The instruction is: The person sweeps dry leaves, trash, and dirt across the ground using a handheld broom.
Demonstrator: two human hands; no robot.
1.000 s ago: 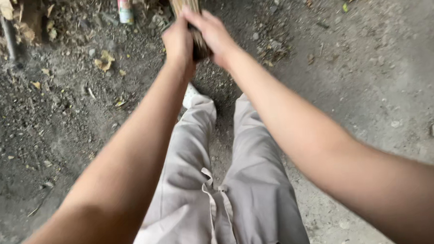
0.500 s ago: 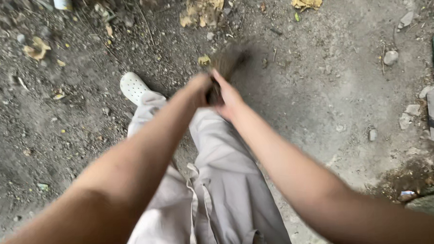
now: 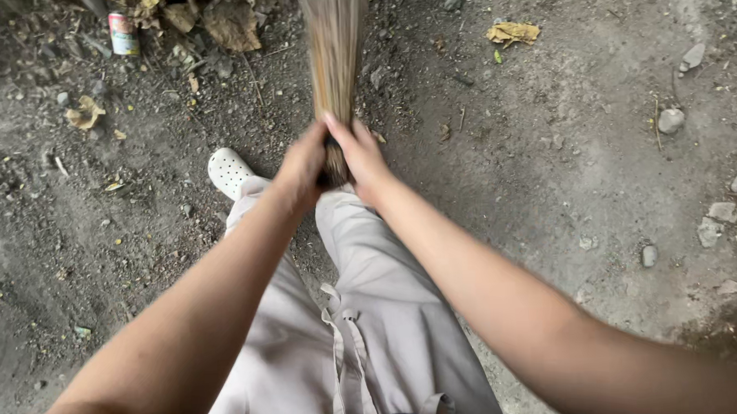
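Straw broom (image 3: 333, 45) swung upward, both hands (image 3: 331, 163) clasped

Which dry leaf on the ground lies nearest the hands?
The small curled yellow leaf left of the broom; the other yellow leaf lies farther, upper right.

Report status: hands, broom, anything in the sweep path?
Left hand and right hand both clamped on the stick broom, bristles pointing away, blurred. Ahead: dry leaves and a can. Yellow leaf off right.
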